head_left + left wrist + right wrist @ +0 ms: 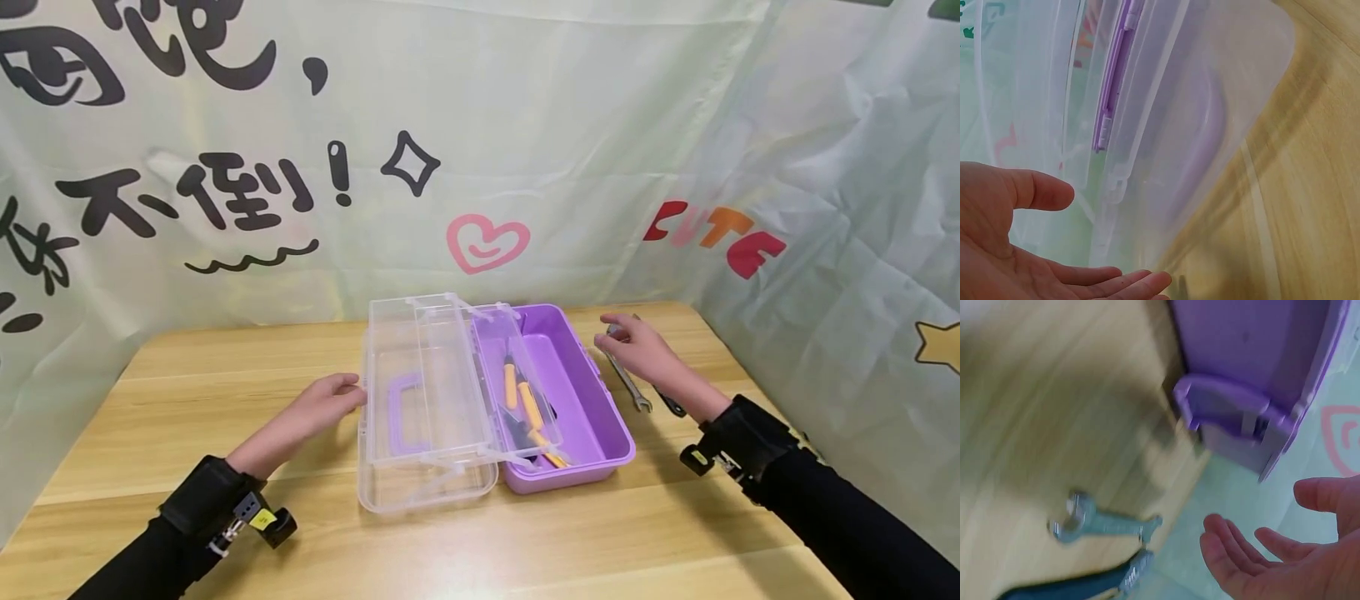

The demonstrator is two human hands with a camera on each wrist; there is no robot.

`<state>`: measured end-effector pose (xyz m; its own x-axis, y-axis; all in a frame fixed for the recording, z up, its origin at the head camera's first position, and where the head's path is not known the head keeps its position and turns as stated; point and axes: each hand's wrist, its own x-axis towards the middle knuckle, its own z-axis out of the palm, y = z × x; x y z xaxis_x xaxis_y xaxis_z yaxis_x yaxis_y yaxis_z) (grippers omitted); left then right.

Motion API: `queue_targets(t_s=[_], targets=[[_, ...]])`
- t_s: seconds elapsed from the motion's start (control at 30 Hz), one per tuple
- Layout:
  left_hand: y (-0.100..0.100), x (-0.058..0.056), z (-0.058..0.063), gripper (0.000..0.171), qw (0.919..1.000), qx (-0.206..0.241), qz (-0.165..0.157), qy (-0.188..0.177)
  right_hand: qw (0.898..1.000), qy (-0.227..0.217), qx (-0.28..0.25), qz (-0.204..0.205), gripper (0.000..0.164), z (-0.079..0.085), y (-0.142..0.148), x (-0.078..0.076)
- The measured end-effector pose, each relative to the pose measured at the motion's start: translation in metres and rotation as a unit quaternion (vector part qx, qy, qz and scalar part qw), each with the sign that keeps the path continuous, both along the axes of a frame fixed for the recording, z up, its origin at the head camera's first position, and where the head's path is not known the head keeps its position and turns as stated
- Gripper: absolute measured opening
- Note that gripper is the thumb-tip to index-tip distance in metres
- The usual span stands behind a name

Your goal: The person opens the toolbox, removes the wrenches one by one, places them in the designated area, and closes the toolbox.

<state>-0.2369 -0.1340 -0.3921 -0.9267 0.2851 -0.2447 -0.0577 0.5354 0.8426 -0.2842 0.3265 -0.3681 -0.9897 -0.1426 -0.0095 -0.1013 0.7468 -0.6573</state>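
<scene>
A purple toolbox (pixel 600 417) stands on the table with its clear lid (pixel 427 492) swung out to the left. Clear trays (pixel 450 375) lie partly over the lid and the box. Several tools with orange handles (pixel 529 406) lie inside the box. My left hand (pixel 324 406) is beside the lid's left edge, fingers extended, holding nothing; whether it touches the lid is unclear. My right hand (pixel 637 346) hovers right of the box, fingers loosely bent and free. Below it lie a metal wrench (pixel 630 383) and a dark-handled tool (pixel 1079 584), partly hidden in the head view.
The wooden table (pixel 247 358) runs back to a printed cloth backdrop (pixel 570 142). More cloth hangs along the right side. A purple latch (pixel 1222 403) juts from the box's right wall.
</scene>
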Motion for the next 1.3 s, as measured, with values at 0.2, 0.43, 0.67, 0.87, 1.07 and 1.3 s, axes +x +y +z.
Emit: queue_targets(t_s=[0.2, 0.43, 0.67, 0.87, 1.07, 1.3], targets=[[0.001, 0.001, -0.006, 0.056, 0.9991, 0.036, -0.018, 0.013, 0.994, -0.079, -0.076, 0.008, 0.062, -0.005, -0.011, 0.010], [0.002, 0.001, -0.012, 0.050, 0.9997, 0.024, -0.002, 0.001, 0.984, -0.142, -0.108, 0.019, 0.070, -0.018, -0.010, 0.014], [0.004, 0.001, -0.013, 0.048, 0.9995, 0.013, 0.030, 0.004, 0.981, -0.147, -0.121, 0.033, 0.068, -0.022, -0.008, 0.018], [0.005, 0.002, -0.013, 0.041, 0.9989, 0.017, 0.040, 0.017, 0.982, -0.137, -0.128, 0.037, 0.066, -0.024, -0.007, 0.018], [0.006, 0.003, -0.014, 0.034, 0.9984, 0.033, 0.038, 0.025, 0.983, -0.135, -0.124, 0.034, 0.065, -0.027, -0.008, 0.018], [0.008, 0.002, -0.014, 0.028, 0.9982, 0.012, 0.054, 0.024, 0.985, -0.129, -0.115, 0.027, 0.067, -0.031, -0.010, 0.016]])
